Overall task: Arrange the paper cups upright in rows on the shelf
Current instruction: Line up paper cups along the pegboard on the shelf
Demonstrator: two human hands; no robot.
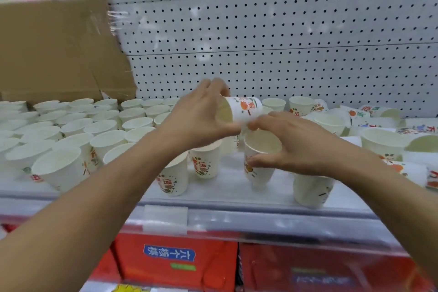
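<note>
one sideways orange-printed cup (244,108) held by left grip (199,115), upright cup (259,173) clasped by right grip (301,147).

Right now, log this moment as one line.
left hand: holds tipped cup | right hand: grips upright cup | shelf: rows standing left, loose cups lying right

cups (78,125) crowd left — shelf (232,187) centre open

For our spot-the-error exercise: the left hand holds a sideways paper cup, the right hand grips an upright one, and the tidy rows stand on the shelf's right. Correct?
No: the head view shows the rows of upright cups on the left of the shelf, not the right. The rest stands.
</note>
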